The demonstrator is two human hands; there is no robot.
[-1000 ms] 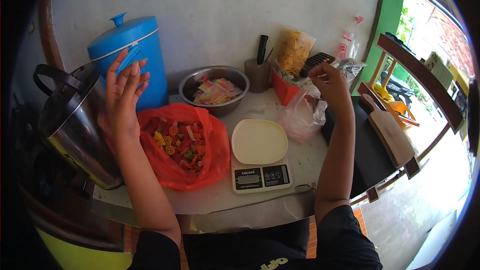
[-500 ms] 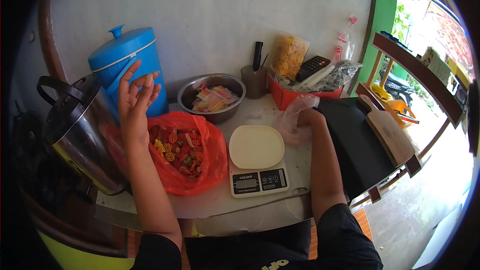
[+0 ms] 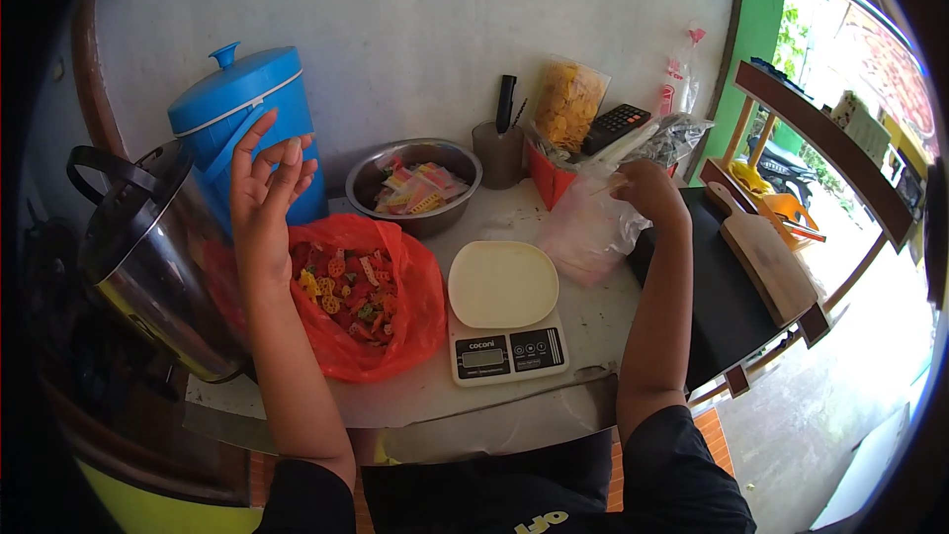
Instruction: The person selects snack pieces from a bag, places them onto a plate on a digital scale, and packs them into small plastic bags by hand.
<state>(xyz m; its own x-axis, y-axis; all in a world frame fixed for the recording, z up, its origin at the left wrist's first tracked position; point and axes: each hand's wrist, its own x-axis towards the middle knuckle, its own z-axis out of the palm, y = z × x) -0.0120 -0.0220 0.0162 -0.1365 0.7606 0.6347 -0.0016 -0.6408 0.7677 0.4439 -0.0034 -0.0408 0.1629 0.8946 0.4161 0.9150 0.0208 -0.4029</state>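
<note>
The clear plastic bag (image 3: 583, 242) lay crumpled on the table (image 3: 613, 326), right of the kitchen scale (image 3: 509, 358) and in front of the red box (image 3: 550, 181). We found the right hand (image 3: 649, 190) at the bag's upper edge, fingers bent in toward the thumb; we could not tell whether they gripped the plastic. The left hand (image 3: 269, 193) was raised and open, fingers loosely curled and apart, in front of the blue jug (image 3: 247, 89).

Surface: pale, specked with dark marks, worn along the front edge. Left of the scale we noted a red bag (image 3: 423, 326), mouth open on colourful shapes (image 3: 346, 289). Behind these stood a metal bowl (image 3: 435, 225) of small packets (image 3: 420, 188), then a cup (image 3: 501, 160) with a black handle poking out. The box held a calculator (image 3: 615, 129) and a container of yellow chips (image 3: 570, 104). At far left we saw a shiny metal pot (image 3: 163, 272), its black handle upright.

Room: a grey-white, smudged wall (image 3: 415, 35) backed the table, and a green post (image 3: 759, 10) marked its right end. Beyond, a wooden chair (image 3: 825, 153) stood beside a cutting board (image 3: 766, 267), with bright daylight over the pale floor (image 3: 781, 425).
</note>
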